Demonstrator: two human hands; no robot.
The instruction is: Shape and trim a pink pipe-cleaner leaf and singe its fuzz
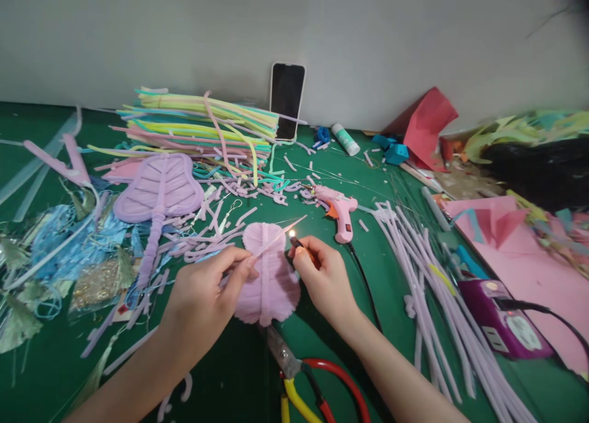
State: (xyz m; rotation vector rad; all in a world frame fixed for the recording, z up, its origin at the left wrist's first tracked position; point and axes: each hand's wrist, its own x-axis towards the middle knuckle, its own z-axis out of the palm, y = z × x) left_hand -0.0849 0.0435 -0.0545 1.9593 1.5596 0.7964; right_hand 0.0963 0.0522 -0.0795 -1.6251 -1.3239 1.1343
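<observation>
My left hand [205, 291] pinches a thin lilac pipe cleaner [286, 229], whose bare-looking tip points up and to the right. In my right hand [326, 282] is a lighter [297, 244], mostly covered by the fingers, with a small flame burning close beside the pipe cleaner. Beneath both hands lies a lobed lilac pipe-cleaner panel [283, 297] with a raised strip down its middle. Large scissors [288, 352] with red and yellow handles rest just below it. A pink glue gun [340, 209] lies beyond my right hand.
A lilac fan-shaped piece [177, 193] with a wrapped handle lies left. Bundled coloured pipe cleaners [197, 122] sit behind, near an upright phone [286, 97]. Loose lilac pipe cleaners [432, 294] and a purple power adapter [501, 318] are right. Blue tassels [59, 239] lie far left.
</observation>
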